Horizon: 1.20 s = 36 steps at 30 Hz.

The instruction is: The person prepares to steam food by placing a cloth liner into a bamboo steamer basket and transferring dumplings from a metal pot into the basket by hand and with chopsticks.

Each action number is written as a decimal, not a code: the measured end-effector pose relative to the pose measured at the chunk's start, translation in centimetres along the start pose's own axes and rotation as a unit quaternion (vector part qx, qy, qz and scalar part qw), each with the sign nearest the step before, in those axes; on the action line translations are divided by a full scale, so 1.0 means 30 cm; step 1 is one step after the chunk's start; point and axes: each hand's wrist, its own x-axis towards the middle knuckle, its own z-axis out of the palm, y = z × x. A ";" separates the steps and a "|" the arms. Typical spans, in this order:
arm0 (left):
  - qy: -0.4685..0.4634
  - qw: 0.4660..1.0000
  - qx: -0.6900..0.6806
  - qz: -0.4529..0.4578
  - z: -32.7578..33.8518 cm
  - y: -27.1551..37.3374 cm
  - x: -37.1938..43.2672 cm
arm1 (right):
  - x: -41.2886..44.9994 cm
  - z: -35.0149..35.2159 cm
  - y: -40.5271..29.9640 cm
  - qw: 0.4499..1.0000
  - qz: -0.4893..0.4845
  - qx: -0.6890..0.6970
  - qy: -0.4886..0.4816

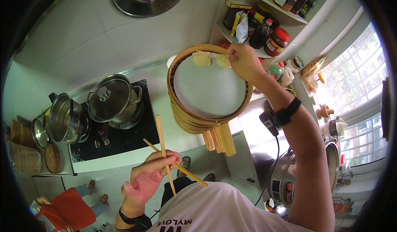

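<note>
A stack of round bamboo steamers (186,120) stands on the counter, with a white mesh liner (211,89) in the top one. Two pale yellow dough pieces lie near its far rim: one dough piece (202,58) at the left, the other dough piece (222,61) at the right. My right hand (245,60) pinches the edge of the right piece between thumb and fingers. In front of my body, short of the counter, my left hand (152,173) holds a pair of wooden chopsticks (161,139), which cross each other between its fingers.
Left of the steamers, a lidded steel pot (109,98) and an open steel pot (62,120) are on a black cooktop (130,142). Corner shelves (291,13) carry bottles and jars. A large steel pot (283,176) stands at the right. A person in red (68,208) is at lower left.
</note>
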 end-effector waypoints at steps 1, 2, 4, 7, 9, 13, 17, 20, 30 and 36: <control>0.003 1.000 0.000 0.002 -0.008 0.005 -0.004 | 0.004 0.012 0.000 1.000 0.013 -0.023 -0.004; 0.003 1.000 0.000 0.004 -0.014 0.009 -0.005 | 0.001 0.019 -0.002 1.000 0.015 -0.022 -0.003; 0.007 1.000 0.001 0.006 -0.017 0.015 0.006 | -0.011 0.020 -0.001 0.999 0.013 -0.026 -0.033; -0.002 1.000 0.005 0.004 -0.014 0.018 0.041 | -0.038 -0.025 -0.024 1.000 0.014 -0.023 -0.012; -0.026 1.000 0.004 -0.007 -0.014 0.008 0.075 | -0.072 -0.108 -0.063 0.998 0.017 -0.054 -0.026; -0.074 0.997 -0.010 0.025 0.004 -0.027 0.141 | -0.226 -0.397 -0.177 0.992 0.003 -0.079 -0.099; -0.116 0.993 -0.012 0.023 0.045 -0.060 0.187 | -0.423 -0.679 -0.292 0.974 0.022 -0.191 -0.117; -0.177 0.984 -0.029 0.001 0.134 -0.081 0.254 | -0.619 -0.900 -0.297 0.965 0.087 -0.192 -0.156; -0.281 0.957 -0.038 -0.053 0.421 -0.206 0.292 | -1.250 -1.119 -0.187 0.880 0.398 -0.174 -0.192; -0.273 0.958 -0.041 -0.076 0.527 -0.257 0.245 | -1.414 -1.108 -0.001 0.902 0.320 -0.169 -0.238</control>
